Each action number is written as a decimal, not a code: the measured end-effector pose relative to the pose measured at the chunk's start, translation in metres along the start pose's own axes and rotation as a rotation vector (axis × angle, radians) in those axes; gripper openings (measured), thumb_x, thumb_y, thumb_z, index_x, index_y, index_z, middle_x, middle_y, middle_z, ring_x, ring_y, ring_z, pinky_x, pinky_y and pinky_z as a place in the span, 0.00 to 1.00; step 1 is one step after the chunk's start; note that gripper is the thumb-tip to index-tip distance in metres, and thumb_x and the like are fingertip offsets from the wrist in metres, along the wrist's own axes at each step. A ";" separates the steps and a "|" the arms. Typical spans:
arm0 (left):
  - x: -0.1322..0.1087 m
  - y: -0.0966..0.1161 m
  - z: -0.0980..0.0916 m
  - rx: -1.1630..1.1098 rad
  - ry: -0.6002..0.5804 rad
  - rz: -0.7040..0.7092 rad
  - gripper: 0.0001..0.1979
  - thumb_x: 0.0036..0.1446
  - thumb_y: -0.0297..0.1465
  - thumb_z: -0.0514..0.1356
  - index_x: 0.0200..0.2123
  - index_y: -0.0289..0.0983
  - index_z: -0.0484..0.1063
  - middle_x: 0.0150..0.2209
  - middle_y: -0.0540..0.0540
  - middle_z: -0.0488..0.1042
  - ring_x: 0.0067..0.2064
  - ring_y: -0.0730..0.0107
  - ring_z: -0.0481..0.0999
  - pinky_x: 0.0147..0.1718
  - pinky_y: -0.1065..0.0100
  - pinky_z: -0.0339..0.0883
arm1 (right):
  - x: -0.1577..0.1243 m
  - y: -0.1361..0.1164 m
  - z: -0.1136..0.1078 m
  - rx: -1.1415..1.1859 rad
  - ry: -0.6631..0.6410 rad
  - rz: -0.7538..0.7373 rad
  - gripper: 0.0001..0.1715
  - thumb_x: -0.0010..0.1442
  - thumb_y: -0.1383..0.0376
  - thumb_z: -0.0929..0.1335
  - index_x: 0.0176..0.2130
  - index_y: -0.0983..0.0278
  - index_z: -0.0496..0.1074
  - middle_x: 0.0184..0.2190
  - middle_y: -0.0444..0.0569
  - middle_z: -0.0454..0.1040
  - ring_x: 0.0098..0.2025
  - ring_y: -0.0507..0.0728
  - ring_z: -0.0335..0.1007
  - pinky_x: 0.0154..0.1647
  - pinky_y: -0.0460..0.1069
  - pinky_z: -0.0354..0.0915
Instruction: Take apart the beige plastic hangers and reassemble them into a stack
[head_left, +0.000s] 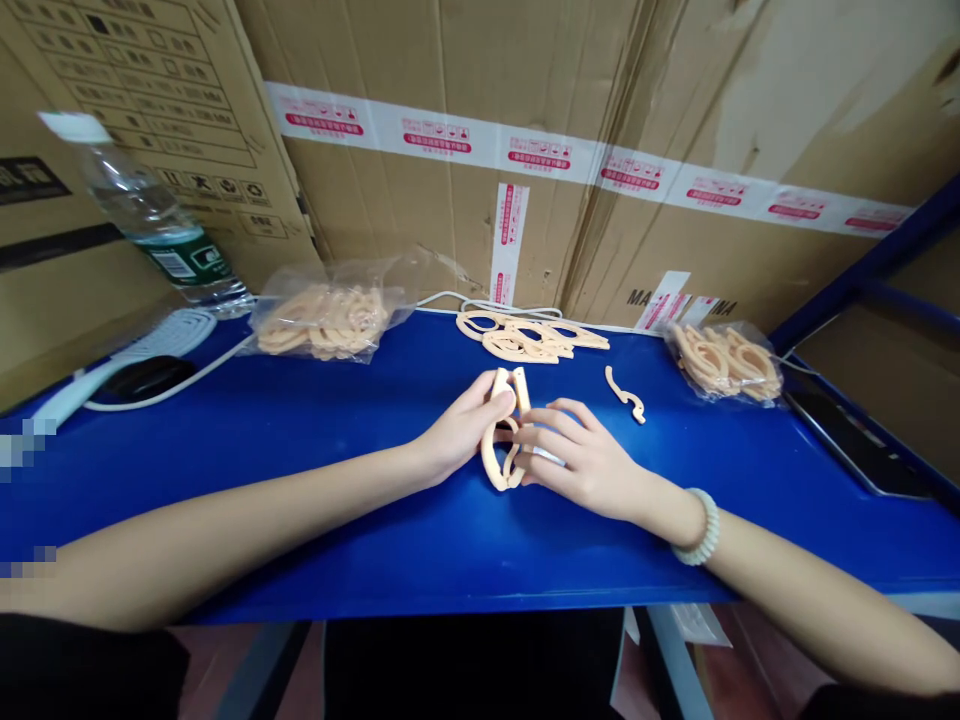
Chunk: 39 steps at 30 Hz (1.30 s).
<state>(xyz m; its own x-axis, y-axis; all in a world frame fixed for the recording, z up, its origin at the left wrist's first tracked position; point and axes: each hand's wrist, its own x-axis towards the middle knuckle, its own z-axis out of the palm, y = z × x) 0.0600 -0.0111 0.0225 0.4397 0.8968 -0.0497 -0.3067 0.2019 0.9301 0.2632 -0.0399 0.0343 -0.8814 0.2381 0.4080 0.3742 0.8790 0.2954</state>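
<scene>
Above the middle of the blue table, a beige plastic folding hanger [490, 462] is held between both hands, its curved arms forming a loop. My left hand [466, 425] is closed on its left side, thumb pressed near the top. Curled fingers of my right hand [581, 455] grip the right side and hide part of it. A single loose beige hanger piece [622, 392] lies to the right, apart from my hands. Behind the hands, a pile of similar beige hanger parts [525, 340] rests near the back edge.
Clear bags of beige parts lie at back left [322, 318] and back right [724, 362]. A water bottle [169, 235], a black mouse [150, 378] and a white cable [187, 388] are at left. A dark phone [855, 440] lies far right. Cardboard [420, 230] stands behind.
</scene>
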 end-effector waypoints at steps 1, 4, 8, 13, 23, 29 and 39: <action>-0.002 -0.001 -0.002 0.075 -0.048 0.008 0.12 0.63 0.37 0.61 0.46 0.39 0.65 0.36 0.49 0.72 0.39 0.67 0.75 0.40 0.66 0.72 | 0.000 0.002 0.003 0.002 0.000 0.017 0.11 0.73 0.69 0.63 0.41 0.63 0.74 0.49 0.52 0.78 0.59 0.61 0.67 0.61 0.60 0.60; -0.007 -0.003 -0.008 0.397 -0.116 0.074 0.11 0.64 0.38 0.60 0.42 0.36 0.67 0.36 0.49 0.72 0.38 0.67 0.73 0.39 0.66 0.69 | -0.001 0.007 0.009 -0.005 0.006 0.083 0.15 0.75 0.66 0.60 0.39 0.64 0.73 0.42 0.52 0.77 0.50 0.60 0.70 0.58 0.59 0.61; -0.010 -0.007 -0.013 0.573 -0.063 0.149 0.13 0.67 0.41 0.55 0.39 0.36 0.67 0.33 0.50 0.72 0.34 0.68 0.73 0.37 0.66 0.68 | -0.001 0.005 0.014 -0.059 -0.049 0.167 0.18 0.75 0.67 0.59 0.35 0.66 0.71 0.34 0.51 0.73 0.39 0.59 0.66 0.55 0.58 0.60; -0.007 -0.010 -0.016 0.366 -0.023 0.126 0.16 0.63 0.44 0.60 0.40 0.36 0.68 0.31 0.49 0.75 0.33 0.66 0.78 0.37 0.64 0.74 | 0.002 0.001 0.016 -0.090 -0.163 0.232 0.20 0.74 0.71 0.56 0.34 0.64 0.70 0.29 0.48 0.69 0.32 0.58 0.61 0.48 0.55 0.59; -0.001 -0.007 -0.017 0.099 0.038 0.008 0.16 0.63 0.38 0.63 0.47 0.32 0.70 0.25 0.51 0.74 0.26 0.68 0.78 0.33 0.64 0.78 | 0.001 0.005 0.003 -0.135 -0.082 0.089 0.20 0.73 0.74 0.58 0.34 0.63 0.71 0.28 0.46 0.70 0.31 0.57 0.60 0.45 0.53 0.58; 0.003 -0.001 -0.018 -0.005 0.156 0.012 0.15 0.64 0.33 0.61 0.50 0.32 0.69 0.24 0.53 0.72 0.28 0.67 0.80 0.34 0.64 0.78 | -0.020 0.037 -0.006 0.205 -0.043 0.240 0.16 0.74 0.72 0.57 0.42 0.64 0.70 0.33 0.50 0.74 0.35 0.57 0.67 0.42 0.53 0.63; -0.002 -0.007 -0.017 0.069 0.112 0.091 0.14 0.61 0.37 0.63 0.45 0.35 0.66 0.26 0.52 0.74 0.28 0.66 0.80 0.35 0.60 0.80 | -0.038 0.065 -0.002 0.419 -0.178 0.371 0.21 0.65 0.79 0.57 0.39 0.62 0.73 0.48 0.56 0.74 0.58 0.61 0.68 0.59 0.58 0.67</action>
<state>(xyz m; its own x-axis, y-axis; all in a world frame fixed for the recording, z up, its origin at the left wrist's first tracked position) 0.0474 -0.0076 0.0100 0.3148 0.9491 -0.0004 -0.2811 0.0936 0.9551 0.3219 0.0077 0.0398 -0.7616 0.5950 0.2569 0.5530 0.8033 -0.2212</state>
